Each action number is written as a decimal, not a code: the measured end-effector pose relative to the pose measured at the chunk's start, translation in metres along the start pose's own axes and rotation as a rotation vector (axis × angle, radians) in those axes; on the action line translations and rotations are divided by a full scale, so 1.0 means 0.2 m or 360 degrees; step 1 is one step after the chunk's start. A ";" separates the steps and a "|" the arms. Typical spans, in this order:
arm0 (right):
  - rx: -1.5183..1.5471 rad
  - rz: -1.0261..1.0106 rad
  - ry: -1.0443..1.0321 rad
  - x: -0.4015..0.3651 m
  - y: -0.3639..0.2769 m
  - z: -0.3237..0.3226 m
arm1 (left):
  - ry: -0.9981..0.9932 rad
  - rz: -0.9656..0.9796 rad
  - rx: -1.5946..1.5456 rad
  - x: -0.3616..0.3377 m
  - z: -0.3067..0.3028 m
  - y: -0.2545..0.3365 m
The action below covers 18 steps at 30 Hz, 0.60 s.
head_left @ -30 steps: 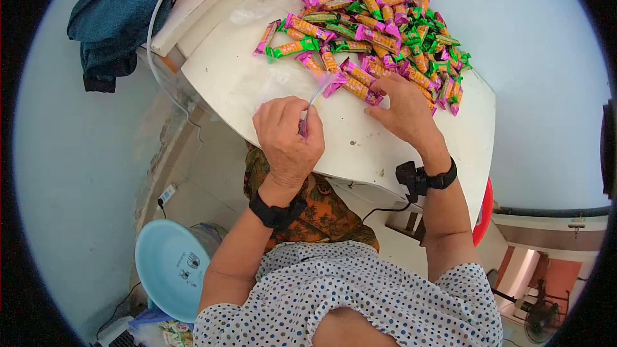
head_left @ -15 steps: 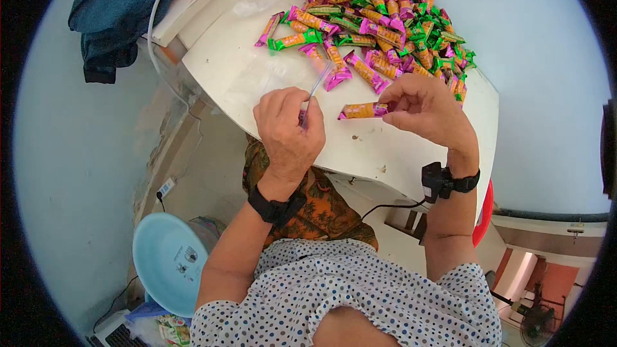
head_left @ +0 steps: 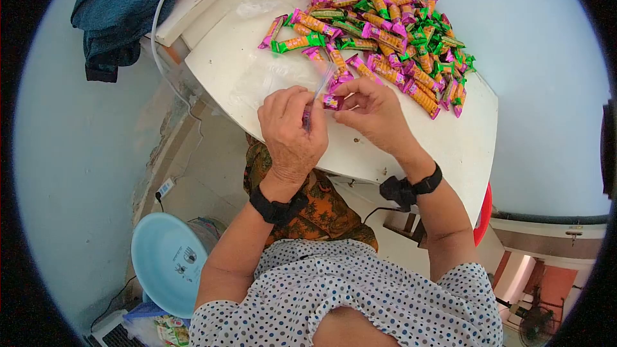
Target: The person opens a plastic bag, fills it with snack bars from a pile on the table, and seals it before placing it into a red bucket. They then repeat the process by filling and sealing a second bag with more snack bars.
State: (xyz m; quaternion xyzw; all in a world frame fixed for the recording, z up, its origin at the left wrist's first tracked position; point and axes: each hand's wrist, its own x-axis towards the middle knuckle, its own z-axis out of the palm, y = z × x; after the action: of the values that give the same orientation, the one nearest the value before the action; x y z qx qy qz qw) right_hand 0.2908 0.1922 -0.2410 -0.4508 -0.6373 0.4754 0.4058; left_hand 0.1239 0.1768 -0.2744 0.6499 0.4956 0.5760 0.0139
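My left hand (head_left: pixel 290 127) is closed around the edge of a clear plastic bag (head_left: pixel 273 76), which lies flat on the white table beyond it. The bag's stiff edge sticks up between thumb and fingers, and some purple wrapper shows inside my grip. In my right hand (head_left: pixel 378 114), thumb and fingertips pinch one end of a small snack bar (head_left: pixel 331 101) in a purple and orange wrapper. Its other end is at the bag's mouth beside my left hand; whether it has entered is hidden. A heap of wrapped snack bars (head_left: pixel 385 35), purple-ended and green-ended, lies just beyond both hands.
The white table (head_left: pixel 443 144) meets the pale blue wall. More crumpled clear plastic (head_left: pixel 257 5) lies at its far left. A dark blue cloth (head_left: pixel 125 13) and a white cable hang at left. On the floor stands a light blue basin (head_left: pixel 168 263); a red rim (head_left: pixel 483 215) shows at right.
My right hand has moved left with the snack bar, bringing it from the open table to the bag's edge. My left hand has stayed nearly in place, holding the bag.
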 end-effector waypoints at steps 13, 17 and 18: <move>-0.0682 -0.0219 0.0328 0.00 -0.10 -0.04 | -0.0100 -0.0018 0.0019 0.00 -0.02 0.01; -0.1614 -0.0197 0.0439 0.01 -0.04 -0.17 | -0.0104 -0.0014 0.0030 0.00 -0.02 0.01; -0.1782 -0.0076 0.0398 0.00 -0.02 -0.18 | -0.0105 -0.0013 0.0033 0.01 -0.02 0.01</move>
State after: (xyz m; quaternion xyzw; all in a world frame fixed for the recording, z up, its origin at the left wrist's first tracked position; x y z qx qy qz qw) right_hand 0.3243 0.2006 -0.2293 -0.6354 -0.7489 -0.0010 0.1881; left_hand 0.1224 0.1742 -0.2710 0.6667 0.5035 0.5490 0.0259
